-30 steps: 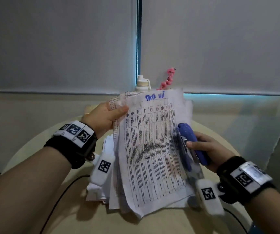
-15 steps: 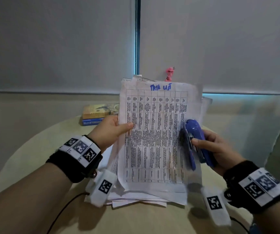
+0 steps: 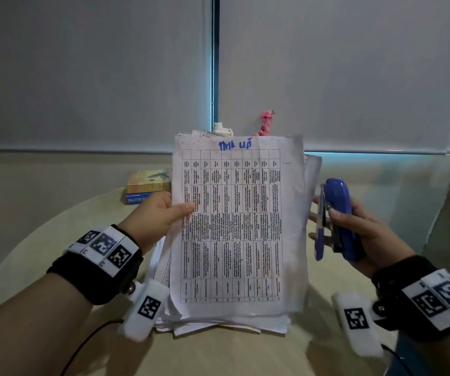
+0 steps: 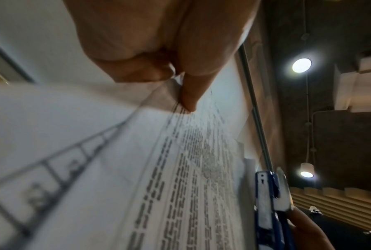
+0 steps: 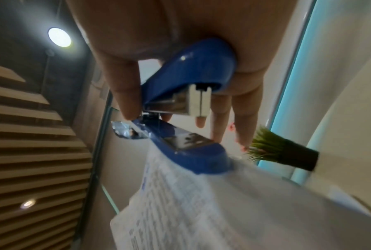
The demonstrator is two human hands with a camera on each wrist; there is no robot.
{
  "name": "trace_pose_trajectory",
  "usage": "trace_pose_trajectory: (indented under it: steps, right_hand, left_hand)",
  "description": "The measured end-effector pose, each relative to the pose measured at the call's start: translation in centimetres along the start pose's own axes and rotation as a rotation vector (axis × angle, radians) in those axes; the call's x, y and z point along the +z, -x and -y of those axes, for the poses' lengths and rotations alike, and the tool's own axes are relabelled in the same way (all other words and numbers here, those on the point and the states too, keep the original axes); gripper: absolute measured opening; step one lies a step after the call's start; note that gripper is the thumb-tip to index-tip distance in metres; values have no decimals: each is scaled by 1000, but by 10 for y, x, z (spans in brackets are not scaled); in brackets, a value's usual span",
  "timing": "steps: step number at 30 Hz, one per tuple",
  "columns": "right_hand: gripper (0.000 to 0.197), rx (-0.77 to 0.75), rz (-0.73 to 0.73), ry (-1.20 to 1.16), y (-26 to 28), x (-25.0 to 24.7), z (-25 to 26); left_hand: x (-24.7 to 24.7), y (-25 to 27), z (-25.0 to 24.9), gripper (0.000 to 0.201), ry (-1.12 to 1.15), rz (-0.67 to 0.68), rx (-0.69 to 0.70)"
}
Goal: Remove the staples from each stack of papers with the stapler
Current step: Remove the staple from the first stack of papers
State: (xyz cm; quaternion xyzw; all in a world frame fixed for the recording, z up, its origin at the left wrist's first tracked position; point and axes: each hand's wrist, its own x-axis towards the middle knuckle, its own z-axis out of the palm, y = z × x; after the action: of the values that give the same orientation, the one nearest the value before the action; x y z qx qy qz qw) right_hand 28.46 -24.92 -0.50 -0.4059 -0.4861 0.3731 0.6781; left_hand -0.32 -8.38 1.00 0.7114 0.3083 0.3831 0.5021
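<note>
So that the staples can be found, the left hand (image 3: 154, 215) pinches the papers (image 3: 238, 226) upright; just right of them, the right hand (image 3: 359, 229) grips the stapler (image 3: 336, 218), ready.

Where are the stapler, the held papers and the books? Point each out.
stapler (image 3: 338, 213), head view, on its blue top.
held papers (image 3: 234, 226), head view, on the printed table.
books (image 3: 148, 187), head view, on the yellow cover.

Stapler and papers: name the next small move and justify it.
Probably tilt the stack of papers to find its staple. The left hand holds the stack upright by its left edge, the right hand holds the blue stapler just off the right edge, and no staple is visible.
</note>
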Motion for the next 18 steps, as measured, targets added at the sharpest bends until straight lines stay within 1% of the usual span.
trace_pose_trajectory:
  steps: [2, 3, 4, 5, 6, 7, 8, 9, 10, 11, 12, 13, 14, 15, 16, 17, 18]
  right_hand:
    - [72, -19, 45, 16, -7, 13, 3]
    - [74, -27, 31, 65, -10, 20, 4]
    - [75, -44, -11, 118, -14, 26, 4]
    - [71, -69, -59, 156, -17, 30, 3]
    - [64, -93, -97, 175, -19, 34, 3]
    - [61, -108, -130, 182, -20, 35, 2]
    - [63, -114, -144, 189, -19, 36, 2]
    - [69, -109, -152, 199, -19, 35, 2]
    - [72, -97, -147, 207, -18, 35, 2]
    - [71, -91, -136, 215, -17, 36, 3]
    - [71, -88, -122, 222, -16, 36, 5]
    - [73, -83, -105, 233, -16, 37, 7]
    - [75, -81, -90, 246, -17, 39, 9]
    - [73, -87, -75, 260, -17, 42, 11]
    - [66, -98, -59, 278, -16, 46, 14]
    - [56, -111, -46, 304, -16, 49, 17]
    - [47, -126, -29, 336, -16, 50, 20]
  left_hand:
    - [3, 3, 1, 19, 20, 20, 6]
    - [4, 5, 1, 18, 50, 51, -7]
    - [3, 6, 1, 23, 87, 91, -30]
    - [0, 8, 1, 40, 107, 136, -53]
    - [-6, 7, 2, 62, 101, 177, -71]
    - [-13, 7, 1, 80, 64, 205, -67]
    - [-20, 6, -4, 90, 23, 205, -41]
    - [-27, 4, -13, 94, -17, 178, 4]
    - [-32, 2, -26, 94, -48, 120, 59]
    - [-36, 0, -41, 94, -120, 31, 127]
    - [-38, -2, -58, 96, -257, -69, 214]
    - [-35, -3, -78, 97, -454, -139, 311]
    - [-28, -3, -96, 96, -662, -157, 403]
    - [-18, -4, -113, 93, -845, -120, 458]
    - [-8, -8, -126, 90, -976, -53, 464]
    - [4, -14, -137, 86, -1045, 27, 431]
    - [13, -21, -144, 79, -1058, 111, 369]
